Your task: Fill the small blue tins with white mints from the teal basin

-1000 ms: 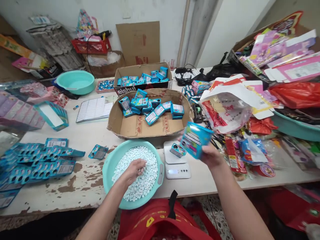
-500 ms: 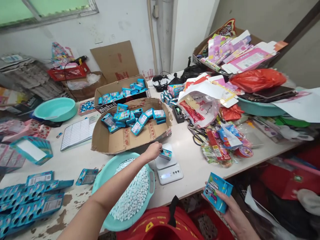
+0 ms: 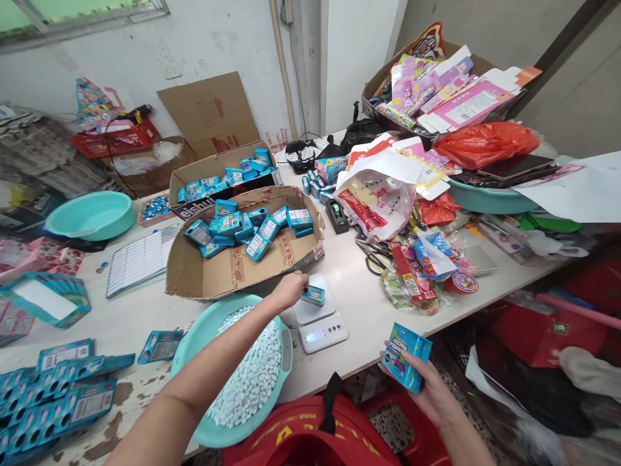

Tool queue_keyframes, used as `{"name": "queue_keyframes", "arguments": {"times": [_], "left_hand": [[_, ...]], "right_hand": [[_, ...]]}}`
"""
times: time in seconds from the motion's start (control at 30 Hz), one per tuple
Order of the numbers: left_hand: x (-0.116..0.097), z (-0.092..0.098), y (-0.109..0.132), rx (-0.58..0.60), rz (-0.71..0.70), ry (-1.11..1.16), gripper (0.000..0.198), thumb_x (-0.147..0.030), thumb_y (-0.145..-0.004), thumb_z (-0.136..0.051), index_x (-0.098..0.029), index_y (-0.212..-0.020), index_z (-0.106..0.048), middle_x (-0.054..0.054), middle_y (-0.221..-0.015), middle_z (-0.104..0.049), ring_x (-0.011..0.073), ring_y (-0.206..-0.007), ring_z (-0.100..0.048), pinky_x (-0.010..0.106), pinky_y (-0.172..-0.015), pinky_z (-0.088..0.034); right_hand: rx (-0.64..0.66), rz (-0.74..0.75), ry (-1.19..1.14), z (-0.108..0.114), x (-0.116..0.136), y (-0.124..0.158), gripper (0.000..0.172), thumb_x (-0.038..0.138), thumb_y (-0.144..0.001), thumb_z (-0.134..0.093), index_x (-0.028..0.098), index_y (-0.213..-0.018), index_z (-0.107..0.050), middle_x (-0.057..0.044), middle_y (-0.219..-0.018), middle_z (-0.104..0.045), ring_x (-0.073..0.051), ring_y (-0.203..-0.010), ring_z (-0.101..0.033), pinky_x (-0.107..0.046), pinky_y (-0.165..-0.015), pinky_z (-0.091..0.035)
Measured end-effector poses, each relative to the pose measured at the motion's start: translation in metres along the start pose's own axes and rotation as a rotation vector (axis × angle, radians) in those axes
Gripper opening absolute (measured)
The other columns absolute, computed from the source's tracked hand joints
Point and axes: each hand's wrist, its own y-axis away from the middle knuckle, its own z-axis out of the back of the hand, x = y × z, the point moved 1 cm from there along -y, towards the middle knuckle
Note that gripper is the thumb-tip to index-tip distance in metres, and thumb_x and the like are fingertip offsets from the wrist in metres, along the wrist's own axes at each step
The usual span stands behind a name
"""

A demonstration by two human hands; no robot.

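My left hand [image 3: 290,288] reaches over the teal basin [image 3: 194,336] of small white pellets [image 3: 252,378] and pinches at the small blue tin [image 3: 313,295] standing on the white scale [image 3: 320,323]. My right hand [image 3: 427,391] is lower right, below the table edge, gripping a blue printed box [image 3: 405,356]. Beyond the basin a cardboard tray [image 3: 233,272] holds several blue packets [image 3: 247,230].
A second cardboard box [image 3: 223,171] of blue packets stands behind the tray. Flat blue cartons [image 3: 53,395] are stacked at the left. A teal bowl [image 3: 90,217], a lined sheet [image 3: 138,259], scissors [image 3: 373,259], wrappers and bags crowd the right side. A red bag [image 3: 310,433] is below.
My left hand left the pellets and reached to the tin on the scale. My right hand carried the blue box down and right, below the table edge. The view swung right.
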Motion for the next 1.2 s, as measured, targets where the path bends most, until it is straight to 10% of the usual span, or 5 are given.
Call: {"name": "queue_keyframes", "arguments": {"times": [0.23,0.57,0.87,1.2], "left_hand": [[0.008,0.006,0.016,-0.116,0.140,0.431,0.012,-0.010,-0.074,-0.050,-0.015,-0.080,-0.059,-0.001,-0.063,-0.057,0.0119,-0.060,-0.057,0.025,-0.063,-0.045],[0.057,-0.004,0.136,-0.576,0.649,1.565,0.030,0.009,-0.057,-0.059,-0.012,-0.078,-0.057,0.006,-0.078,-0.066,0.0141,-0.075,-0.067,0.022,-0.070,-0.053],[0.070,-0.024,0.145,-0.393,0.662,1.092,0.012,-0.022,-0.071,-0.063,-0.014,-0.073,-0.053,0.000,-0.062,-0.058,0.0074,-0.045,-0.052,0.019,-0.044,-0.043],[0.000,-0.012,0.044,-0.168,0.197,0.237,0.013,-0.016,-0.080,-0.050,-0.020,-0.086,-0.061,0.004,-0.081,-0.065,0.0178,-0.077,-0.061,0.025,-0.067,-0.042]], "right_hand": [[0.030,-0.016,0.029,-0.007,0.012,0.008,0.040,0.028,-0.055,-0.084,0.020,-0.092,-0.069,-0.003,-0.091,-0.074,-0.026,-0.082,-0.070,-0.051,-0.086,-0.053],[0.028,-0.002,0.022,-0.023,0.011,-0.001,0.051,0.028,-0.054,-0.081,0.024,-0.103,-0.066,-0.005,-0.097,-0.073,-0.031,-0.096,-0.066,-0.055,-0.095,-0.045],[0.087,-0.011,0.049,-0.036,0.007,-0.004,0.060,0.029,-0.054,-0.080,0.023,-0.111,-0.063,-0.006,-0.101,-0.073,-0.033,-0.100,-0.066,-0.056,-0.095,-0.045],[0.075,-0.021,0.043,-0.030,0.002,0.002,0.045,0.028,-0.053,-0.082,0.022,-0.095,-0.067,-0.004,-0.094,-0.074,-0.034,-0.098,-0.066,-0.058,-0.094,-0.046]]}}
